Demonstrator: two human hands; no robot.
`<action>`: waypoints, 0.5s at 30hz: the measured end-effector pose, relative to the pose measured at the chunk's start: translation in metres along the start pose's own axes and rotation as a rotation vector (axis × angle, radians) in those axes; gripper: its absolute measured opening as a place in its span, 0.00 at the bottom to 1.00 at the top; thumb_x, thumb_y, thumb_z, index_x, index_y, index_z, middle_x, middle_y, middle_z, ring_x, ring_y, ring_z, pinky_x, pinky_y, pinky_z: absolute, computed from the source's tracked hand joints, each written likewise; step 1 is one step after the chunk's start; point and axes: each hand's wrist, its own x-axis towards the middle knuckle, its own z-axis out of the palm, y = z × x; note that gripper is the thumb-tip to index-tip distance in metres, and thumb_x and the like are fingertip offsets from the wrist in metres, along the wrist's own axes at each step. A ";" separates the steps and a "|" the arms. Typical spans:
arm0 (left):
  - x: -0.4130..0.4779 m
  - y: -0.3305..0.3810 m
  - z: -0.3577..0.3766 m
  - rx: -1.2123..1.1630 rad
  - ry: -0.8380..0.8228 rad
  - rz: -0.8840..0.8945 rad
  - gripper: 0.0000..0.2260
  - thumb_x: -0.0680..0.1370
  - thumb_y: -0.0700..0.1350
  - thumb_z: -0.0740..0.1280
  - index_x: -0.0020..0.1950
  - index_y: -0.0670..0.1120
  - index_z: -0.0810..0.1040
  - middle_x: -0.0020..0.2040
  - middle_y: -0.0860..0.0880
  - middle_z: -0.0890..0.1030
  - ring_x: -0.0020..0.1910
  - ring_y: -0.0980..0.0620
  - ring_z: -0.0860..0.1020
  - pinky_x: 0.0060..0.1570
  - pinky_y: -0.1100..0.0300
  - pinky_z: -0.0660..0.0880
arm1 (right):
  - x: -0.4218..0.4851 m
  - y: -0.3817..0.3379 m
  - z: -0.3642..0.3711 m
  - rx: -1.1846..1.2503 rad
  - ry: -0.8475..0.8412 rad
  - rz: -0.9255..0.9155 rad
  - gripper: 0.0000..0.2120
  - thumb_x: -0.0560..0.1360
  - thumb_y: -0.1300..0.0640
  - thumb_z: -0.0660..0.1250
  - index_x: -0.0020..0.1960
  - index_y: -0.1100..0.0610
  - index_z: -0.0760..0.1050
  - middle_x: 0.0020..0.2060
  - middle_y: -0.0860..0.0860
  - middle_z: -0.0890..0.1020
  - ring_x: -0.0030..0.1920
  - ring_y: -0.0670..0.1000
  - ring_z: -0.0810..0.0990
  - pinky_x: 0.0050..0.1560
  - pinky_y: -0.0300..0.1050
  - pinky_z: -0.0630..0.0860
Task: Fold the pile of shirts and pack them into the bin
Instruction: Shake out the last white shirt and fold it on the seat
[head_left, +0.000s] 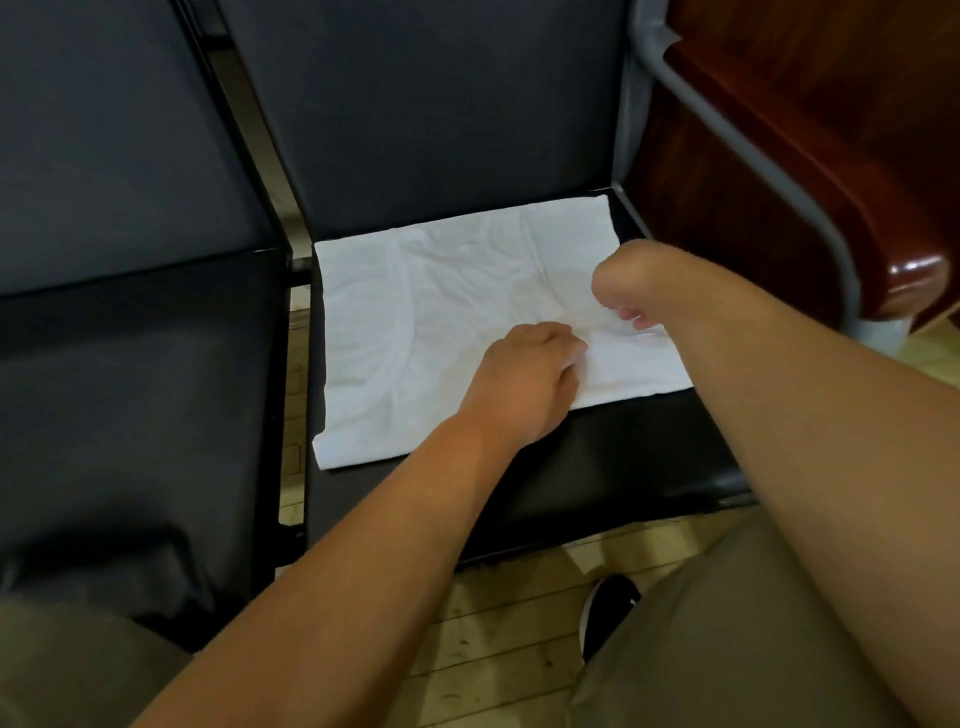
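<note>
**One shirt, two hands**

We see one white shirt (441, 322). It lies flat on a black chair seat (597, 457), and it is already folded into a neat block. It covers the back part of the seat and reaches the left edge. The front part of the seat is bare.

We count two black seats side by side. The other seat (140, 374) is on the left with nothing white on it. We see one black shoe (608, 608) on the floor (498, 649) below. On the right there is one shiny brown wooden arm (831, 208).

We count two hands, and both are on the shirt. The left hand (524, 376) has its fingers curled in tight and pinches a fold near the shirt's front edge. The right hand (621, 283) is bent down at the wrist with its fingers curled too. Its fingertips (631, 314) nip the cloth just beside the left hand. The two hands are close together but not touching.
</note>
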 end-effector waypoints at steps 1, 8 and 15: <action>-0.002 0.004 0.004 0.004 0.010 -0.006 0.15 0.83 0.46 0.65 0.69 0.49 0.81 0.73 0.47 0.77 0.71 0.41 0.73 0.72 0.48 0.70 | -0.006 0.006 -0.002 -0.115 -0.021 -0.013 0.05 0.82 0.63 0.62 0.55 0.63 0.74 0.53 0.59 0.80 0.54 0.57 0.82 0.64 0.53 0.79; -0.013 0.018 0.011 0.014 0.010 -0.096 0.19 0.86 0.47 0.60 0.77 0.51 0.74 0.79 0.51 0.71 0.79 0.48 0.65 0.78 0.57 0.54 | -0.026 0.034 0.003 -0.679 -0.075 -0.087 0.18 0.82 0.60 0.64 0.71 0.61 0.73 0.64 0.60 0.76 0.65 0.61 0.76 0.68 0.53 0.73; 0.000 0.014 -0.011 -0.015 -0.240 -0.166 0.22 0.85 0.49 0.63 0.80 0.52 0.69 0.81 0.50 0.67 0.79 0.46 0.65 0.78 0.54 0.60 | -0.021 0.040 -0.002 -0.618 0.051 -0.071 0.14 0.84 0.63 0.58 0.66 0.65 0.75 0.53 0.60 0.77 0.58 0.60 0.78 0.62 0.51 0.76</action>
